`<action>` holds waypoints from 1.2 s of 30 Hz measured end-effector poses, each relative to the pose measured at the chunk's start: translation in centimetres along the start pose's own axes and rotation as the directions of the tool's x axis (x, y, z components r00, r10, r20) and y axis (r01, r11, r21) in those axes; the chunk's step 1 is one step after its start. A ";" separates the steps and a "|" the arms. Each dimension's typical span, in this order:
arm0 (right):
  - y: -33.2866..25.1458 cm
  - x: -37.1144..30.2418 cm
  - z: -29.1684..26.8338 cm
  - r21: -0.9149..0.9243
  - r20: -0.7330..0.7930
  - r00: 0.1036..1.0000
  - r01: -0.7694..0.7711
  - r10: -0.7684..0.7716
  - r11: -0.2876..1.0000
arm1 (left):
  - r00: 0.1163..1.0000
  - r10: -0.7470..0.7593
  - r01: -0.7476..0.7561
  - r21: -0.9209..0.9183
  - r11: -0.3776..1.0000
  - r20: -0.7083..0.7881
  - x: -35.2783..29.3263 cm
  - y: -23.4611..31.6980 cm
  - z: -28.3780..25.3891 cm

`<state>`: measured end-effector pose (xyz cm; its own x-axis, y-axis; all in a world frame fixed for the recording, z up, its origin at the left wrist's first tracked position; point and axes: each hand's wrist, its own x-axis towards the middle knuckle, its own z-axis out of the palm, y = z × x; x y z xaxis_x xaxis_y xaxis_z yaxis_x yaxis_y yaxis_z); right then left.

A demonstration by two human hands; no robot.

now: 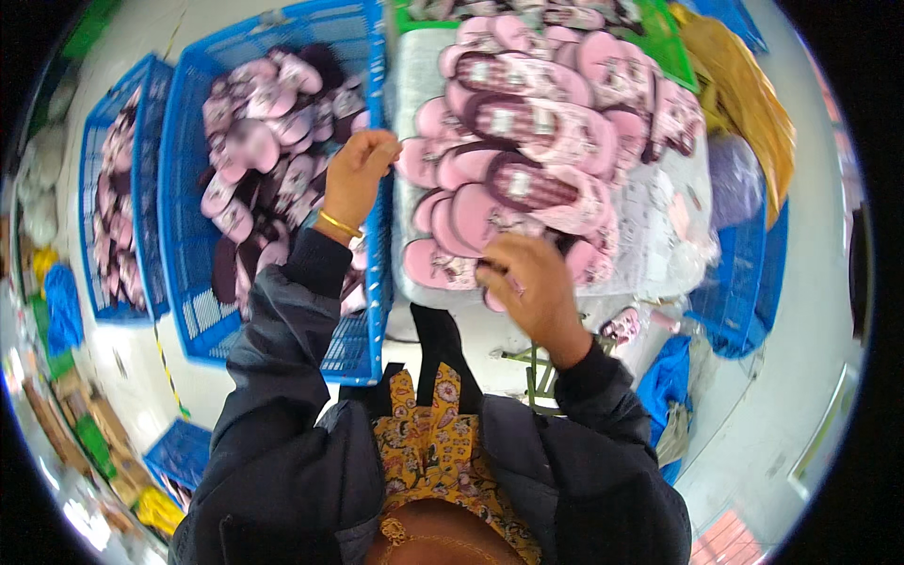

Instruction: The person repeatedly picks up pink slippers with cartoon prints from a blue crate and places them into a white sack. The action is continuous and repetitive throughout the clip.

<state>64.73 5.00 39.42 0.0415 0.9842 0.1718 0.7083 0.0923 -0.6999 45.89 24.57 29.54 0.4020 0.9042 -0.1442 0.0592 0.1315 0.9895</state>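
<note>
Piles of pink slippers point(541, 127) with dark checked linings cover a pale padded table in front of me. My right hand point(537, 287) is over the near edge of the pile, its fingers and thumb closed on a pink slipper point(492, 300) that it mostly hides. My left hand point(356, 184), with a gold bangle at the wrist, is raised over the right rim of a large blue crate point(375, 85). Its fingers are curled together, and nothing shows in them. Inside that crate lie many jumbled pink slippers point(282, 127); one pink slipper point(250, 146) among them is blurred.
Left of the large crate stands another blue crate point(149, 188) of slippers. A green crate point(669, 42) sits at the table's far side. Blue crates point(734, 282) and yellow sheeting point(739, 85) are at the right. Under the table shows a green metal frame point(541, 372).
</note>
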 end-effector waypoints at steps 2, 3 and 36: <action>-3.0 -0.5 5.5 0.287 0.139 0.990 -0.073 0.034 0.955 | 0.982 -0.060 0.068 0.042 0.997 -0.177 -3.9 -5.3 -6.4; -4.5 -0.5 8.6 0.407 0.222 0.974 -0.137 0.048 0.903 | 0.958 -0.120 0.164 0.153 0.974 -0.262 -6.5 -8.2 -10.2; -2.3 -3.9 74.7 -0.281 0.577 0.816 0.213 -0.013 0.936 | 0.696 0.070 0.653 0.671 0.351 -0.715 -36.5 -25.3 -43.1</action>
<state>10.29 12.25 -11.37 -0.3819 0.8894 -0.2512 0.8695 0.2537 -0.4237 -9.63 5.74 9.76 -0.3689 0.9290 -0.0302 0.8963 0.3641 0.2530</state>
